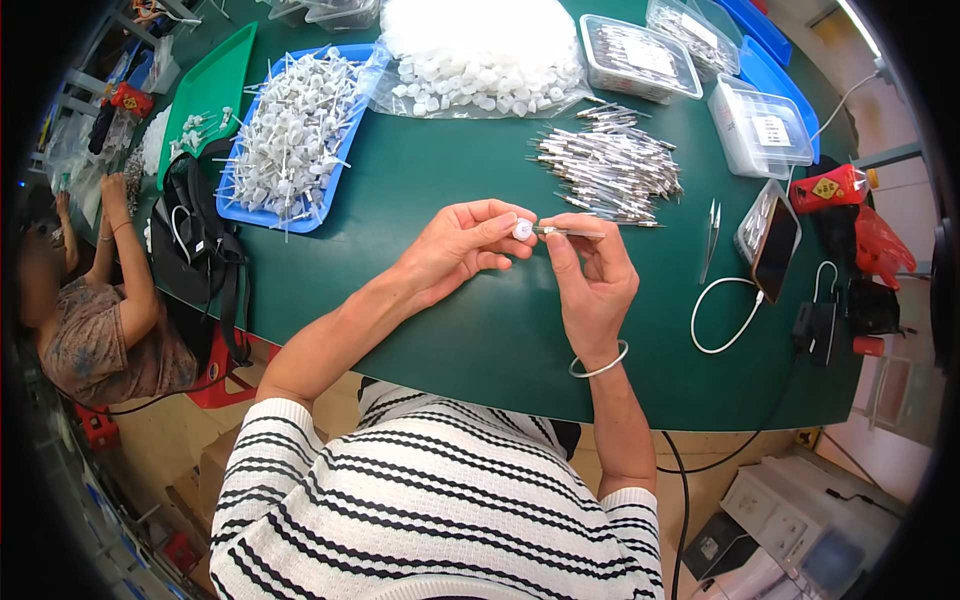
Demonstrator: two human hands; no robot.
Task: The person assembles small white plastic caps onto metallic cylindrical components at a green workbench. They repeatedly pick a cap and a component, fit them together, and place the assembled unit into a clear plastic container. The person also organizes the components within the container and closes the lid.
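Right of the blue tray (pixel 320 213), your left hand (pixel 450 247) pinches a white cap (pixel 522 230) and your right hand's (pixel 597 272) fingertips grip a thin rod (pixel 577 233) just beside it. Green tabletop (pixel 430 165) gives room between tray and hands; its near edge (pixel 720 428) runs closer to you than the tray.

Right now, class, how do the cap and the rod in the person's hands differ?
The cap is white and rounded; the rod is long, thin and greyish. The left hand holds the cap; the right hand holds the rod. Both are held at the fingertips.
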